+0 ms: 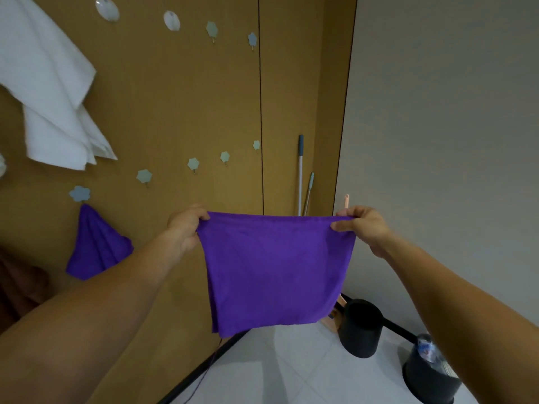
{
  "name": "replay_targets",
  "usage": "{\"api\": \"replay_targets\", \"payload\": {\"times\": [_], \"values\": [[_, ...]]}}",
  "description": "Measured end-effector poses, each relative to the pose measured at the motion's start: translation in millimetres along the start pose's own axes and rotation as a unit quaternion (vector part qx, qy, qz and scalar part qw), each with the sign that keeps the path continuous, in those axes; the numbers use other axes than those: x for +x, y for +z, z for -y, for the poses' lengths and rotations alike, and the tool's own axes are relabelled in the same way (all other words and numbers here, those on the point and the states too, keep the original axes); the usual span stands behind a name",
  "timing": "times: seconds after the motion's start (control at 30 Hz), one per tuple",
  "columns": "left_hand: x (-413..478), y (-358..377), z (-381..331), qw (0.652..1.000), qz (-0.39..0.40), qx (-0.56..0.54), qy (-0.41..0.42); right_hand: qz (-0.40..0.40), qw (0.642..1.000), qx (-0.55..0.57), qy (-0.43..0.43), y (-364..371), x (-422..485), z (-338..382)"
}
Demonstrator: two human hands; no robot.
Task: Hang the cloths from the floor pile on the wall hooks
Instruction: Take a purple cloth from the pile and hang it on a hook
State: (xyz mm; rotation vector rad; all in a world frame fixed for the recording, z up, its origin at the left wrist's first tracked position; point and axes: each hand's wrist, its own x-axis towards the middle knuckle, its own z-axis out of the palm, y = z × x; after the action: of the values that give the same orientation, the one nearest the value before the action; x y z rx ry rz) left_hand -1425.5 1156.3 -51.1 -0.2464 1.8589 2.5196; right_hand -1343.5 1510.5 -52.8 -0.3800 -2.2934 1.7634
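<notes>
Head view showed the left hand and right hand each pinching 1 top corner of a purple cloth, stretched flat before the brown wall panel, right of a second purple cloth hanging from a flower-shaped hook on that panel.

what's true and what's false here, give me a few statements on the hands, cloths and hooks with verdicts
1. Both the left hand and the right hand pinch the top edge of the held purple cloth. True.
2. A second purple cloth hangs from a flower hook on the wall. True.
3. The white cloth lies on the floor. False: it hangs high on the wall.
4. Every flower hook carries a cloth. False: several, such as this bare hook, hold nothing.
</notes>
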Motion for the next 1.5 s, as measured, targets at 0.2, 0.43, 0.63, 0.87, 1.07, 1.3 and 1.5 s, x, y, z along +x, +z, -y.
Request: {"api": "replay_targets", "payload": {"times": [0.2, 0.43, 0.63, 0.87, 1.07, 1.3, 1.5], "values": [[-14, -26, 8, 0.966, -0.08, 0.236, 0.075, -0.029, 0.984, -0.167, -0.05, 29, 14, 3], [-16, -67, 7, 0.866, -0.16, 0.438, 0.179, -0.081, 0.965, -0.177, -0.177, 94, 23, 8], [10, -102, -7, 0.897, -0.203, 0.327, 0.216, -0.039, 0.988, -0.024, -0.151, 165, 34, 27], [64, -141, -36, 0.942, -0.158, 0.187, 0.231, 0.204, 0.972, 0.032, -0.112, 255, 47, 57], [99, -169, -56, 0.926, -0.043, 0.298, 0.226, 0.257, 0.95, -0.061, -0.165, 321, 67, 80], [142, -198, -61, 0.882, 0.094, 0.418, 0.197, 0.23, 0.96, -0.001, -0.158, 389, 103, 95], [191, -202, -60, 0.886, -0.007, 0.392, 0.245, 0.189, 0.958, -0.019, -0.216, 439, 160, 94]]}}
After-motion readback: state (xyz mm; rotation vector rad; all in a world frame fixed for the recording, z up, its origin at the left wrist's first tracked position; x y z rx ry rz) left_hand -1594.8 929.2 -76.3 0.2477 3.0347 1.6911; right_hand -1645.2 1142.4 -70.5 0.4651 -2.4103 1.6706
